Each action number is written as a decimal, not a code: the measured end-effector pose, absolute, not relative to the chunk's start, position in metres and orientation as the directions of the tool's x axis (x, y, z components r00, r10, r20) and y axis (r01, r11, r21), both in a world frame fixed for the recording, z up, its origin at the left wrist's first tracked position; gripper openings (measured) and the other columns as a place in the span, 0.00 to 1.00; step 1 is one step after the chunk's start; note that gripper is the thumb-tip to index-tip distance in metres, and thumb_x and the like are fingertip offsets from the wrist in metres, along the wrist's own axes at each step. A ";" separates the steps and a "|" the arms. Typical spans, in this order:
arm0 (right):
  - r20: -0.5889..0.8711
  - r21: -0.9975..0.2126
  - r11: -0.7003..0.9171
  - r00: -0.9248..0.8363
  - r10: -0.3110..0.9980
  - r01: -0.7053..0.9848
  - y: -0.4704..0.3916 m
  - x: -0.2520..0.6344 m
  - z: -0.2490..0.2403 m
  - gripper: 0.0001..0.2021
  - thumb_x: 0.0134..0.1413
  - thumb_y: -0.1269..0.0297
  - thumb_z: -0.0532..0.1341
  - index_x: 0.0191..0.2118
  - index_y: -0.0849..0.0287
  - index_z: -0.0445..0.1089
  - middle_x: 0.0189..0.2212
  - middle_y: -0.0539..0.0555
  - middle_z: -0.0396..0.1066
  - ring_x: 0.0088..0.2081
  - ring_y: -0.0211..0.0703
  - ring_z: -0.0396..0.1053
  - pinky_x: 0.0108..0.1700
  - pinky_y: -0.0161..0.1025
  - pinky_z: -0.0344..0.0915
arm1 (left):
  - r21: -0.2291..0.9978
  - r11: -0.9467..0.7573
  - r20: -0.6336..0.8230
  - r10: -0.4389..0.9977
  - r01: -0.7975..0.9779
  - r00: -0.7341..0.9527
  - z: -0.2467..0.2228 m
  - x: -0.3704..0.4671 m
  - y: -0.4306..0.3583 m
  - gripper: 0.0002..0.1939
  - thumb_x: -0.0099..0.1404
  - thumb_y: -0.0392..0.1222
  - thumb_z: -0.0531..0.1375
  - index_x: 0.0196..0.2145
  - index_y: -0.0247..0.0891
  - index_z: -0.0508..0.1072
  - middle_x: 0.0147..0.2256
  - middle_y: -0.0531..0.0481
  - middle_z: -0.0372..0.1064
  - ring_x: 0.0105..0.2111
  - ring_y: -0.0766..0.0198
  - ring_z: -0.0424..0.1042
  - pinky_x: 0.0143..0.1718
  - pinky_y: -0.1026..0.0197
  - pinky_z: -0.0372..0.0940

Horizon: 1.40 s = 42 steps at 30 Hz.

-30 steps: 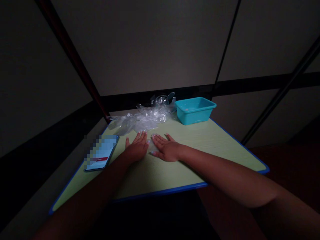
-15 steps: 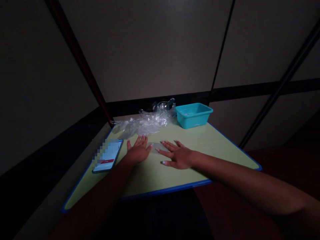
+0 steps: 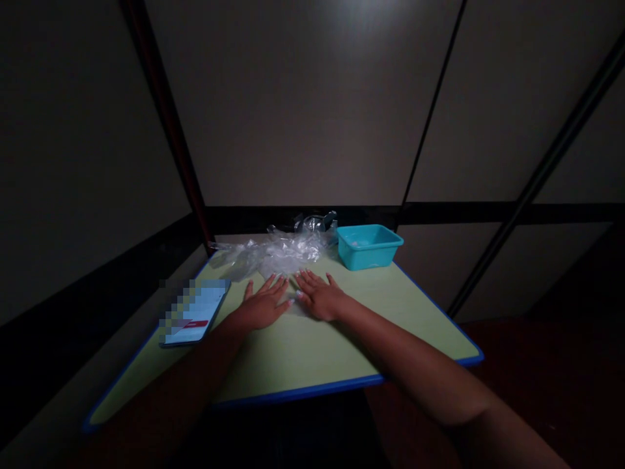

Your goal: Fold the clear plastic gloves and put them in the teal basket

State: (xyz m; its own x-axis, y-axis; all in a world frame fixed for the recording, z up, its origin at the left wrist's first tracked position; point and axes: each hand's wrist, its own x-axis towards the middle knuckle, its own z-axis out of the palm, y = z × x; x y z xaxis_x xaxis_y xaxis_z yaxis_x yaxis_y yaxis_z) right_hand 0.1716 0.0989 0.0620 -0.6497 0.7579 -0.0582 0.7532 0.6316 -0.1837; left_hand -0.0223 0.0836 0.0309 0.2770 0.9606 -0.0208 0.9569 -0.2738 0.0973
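My left hand (image 3: 263,306) lies flat on the pale yellow-green table (image 3: 303,358), palm down with its fingers spread. Beside it my right hand (image 3: 319,296) also rests palm down, fingers stretched forward, its thumb close to the left thumb. A thin clear plastic sheet or bag (image 3: 296,311) shows faintly between and under the hands; most of it is hidden. Just beyond the fingertips lies a crumpled heap of clear plastic bags (image 3: 286,251). Neither hand grips anything.
A turquoise plastic basin (image 3: 371,251) stands at the table's back right. To the left of my left hand lies a phone (image 3: 202,312) with its screen lit, partly blurred out. The table has a blue edge (image 3: 303,392). Behind it rises a panelled wall (image 3: 303,130).
My right hand has moved left and forward, closer to my left hand, and covers more of the plastic. The left hand stays flat. The camera view has shifted slightly.
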 end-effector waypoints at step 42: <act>-0.093 -0.259 0.578 -0.615 0.783 0.774 0.123 0.192 0.039 0.35 0.57 0.42 0.41 0.66 0.53 0.33 0.66 0.55 0.26 0.65 0.55 0.24 0.58 0.67 0.31 | 0.529 -0.339 0.426 0.899 0.778 0.102 0.041 -0.031 0.097 0.31 0.67 0.45 0.42 0.64 0.32 0.39 0.65 0.41 0.33 0.64 0.61 0.34 0.63 0.52 0.37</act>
State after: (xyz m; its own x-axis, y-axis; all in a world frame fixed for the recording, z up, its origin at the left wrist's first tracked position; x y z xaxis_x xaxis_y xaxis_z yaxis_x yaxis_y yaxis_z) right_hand 0.1921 0.1229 0.0386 -0.6154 0.7827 -0.0932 0.7740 0.5778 -0.2591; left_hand -0.0306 0.0974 0.0415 0.1017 0.8990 0.4259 0.7778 -0.3388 0.5294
